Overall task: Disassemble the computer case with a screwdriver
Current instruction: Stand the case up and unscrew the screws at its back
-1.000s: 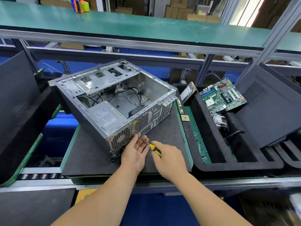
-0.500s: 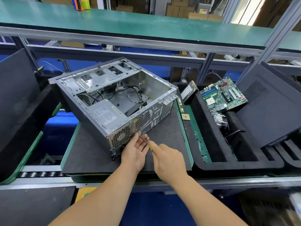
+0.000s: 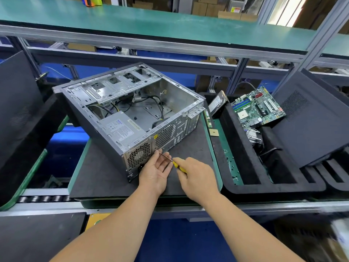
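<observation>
The computer case (image 3: 132, 118) is lying open-side-up on the dark counter (image 3: 98, 178). My right hand (image 3: 196, 176) is gripping the screwdriver (image 3: 171, 161), closed around its yellow handle, with the tip against the rear panel. My left hand (image 3: 155, 171) is resting open beside the shaft.

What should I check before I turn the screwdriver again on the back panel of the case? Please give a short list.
1. Right hand grips the screwdriver handle: ok.
2. Tip reaches the rear panel of the computer case beside the power supply grille: ok.
3. Tip seated in the screw head: cannot tell, too small.
4. Left hand steadies the shaft near the tip: ok.
5. Case rests flat on the dark mat: ok.
</observation>
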